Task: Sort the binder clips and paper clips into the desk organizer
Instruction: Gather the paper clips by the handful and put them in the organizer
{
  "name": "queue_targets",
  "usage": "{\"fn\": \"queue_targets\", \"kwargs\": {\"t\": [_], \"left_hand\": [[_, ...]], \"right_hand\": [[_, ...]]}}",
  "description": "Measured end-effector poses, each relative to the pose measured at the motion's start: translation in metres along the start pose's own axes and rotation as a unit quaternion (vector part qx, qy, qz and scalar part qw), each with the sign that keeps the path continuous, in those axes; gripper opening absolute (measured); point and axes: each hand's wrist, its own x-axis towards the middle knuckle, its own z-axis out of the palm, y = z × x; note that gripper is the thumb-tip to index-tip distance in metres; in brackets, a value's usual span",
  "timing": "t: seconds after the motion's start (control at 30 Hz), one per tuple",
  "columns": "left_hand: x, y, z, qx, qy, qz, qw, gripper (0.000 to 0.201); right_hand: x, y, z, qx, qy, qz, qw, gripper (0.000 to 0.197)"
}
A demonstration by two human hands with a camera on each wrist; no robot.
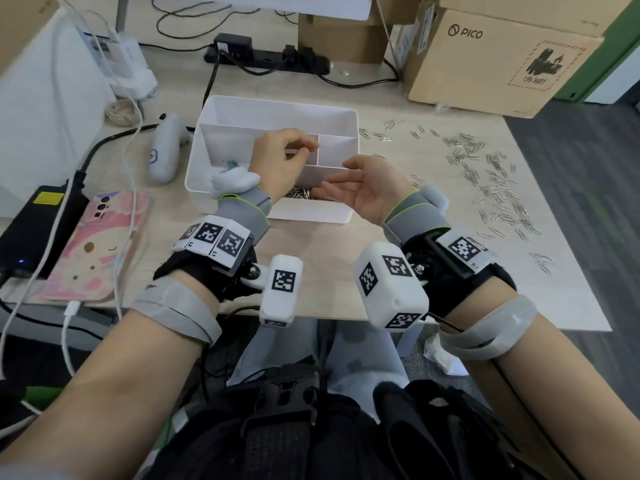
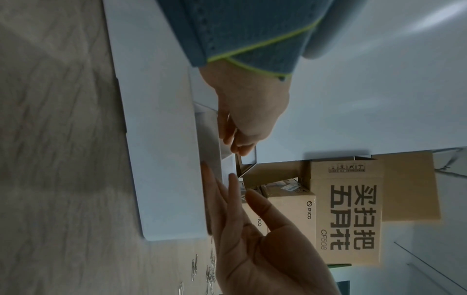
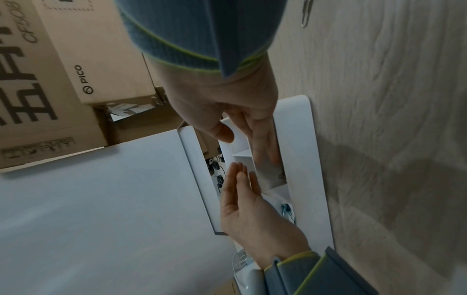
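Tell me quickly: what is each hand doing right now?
Left hand: fingers curled over the organizer; cannot tell if holding anything.
Right hand: open, empty.

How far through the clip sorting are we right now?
Partly done. A pile of paper clips already lies in the near compartment of the white organizer, and a blue binder clip sits in the left one. The left hand and right hand hover over the organizer; neither visibly holds a clip. Many loose paper clips remain scattered on the desk.

Left hand [image 1: 277, 157] with loosely curled fingers, right hand [image 1: 367, 188] palm-up, fingers relaxed, both raised.
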Motion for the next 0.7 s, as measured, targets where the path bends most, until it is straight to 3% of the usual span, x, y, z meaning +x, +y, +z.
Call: {"fn": "queue_targets", "kwargs": {"t": [0.17,0.4,0.57,0.63,0.7], "left_hand": [[-0.004,0.018,0.008,-0.012,-0.020,0.014,1.000,0.023],[-0.017,0.043,0.037,-0.023,-0.050,0.046,0.997,0.023],[-0.037,0.064,0.067,-0.070,-0.162,0.025,0.984,0.021],[-0.044,0.064,0.077,-0.026,-0.233,0.022,0.972,0.023],[-0.052,0.062,0.088,0.040,-0.302,0.029,0.952,0.038]], "right_hand": [[-0.005,0.001,-0.020,-0.050,0.036,-0.085,0.995,0.020],[-0.020,0.001,-0.063,-0.123,0.180,-0.192,0.957,0.014],[-0.031,0.010,-0.118,-0.205,0.344,-0.301,0.865,0.018],[-0.037,0.016,-0.137,-0.256,0.390,-0.319,0.825,0.024],[-0.043,0.021,-0.155,-0.314,0.414,-0.318,0.793,0.031]]}}
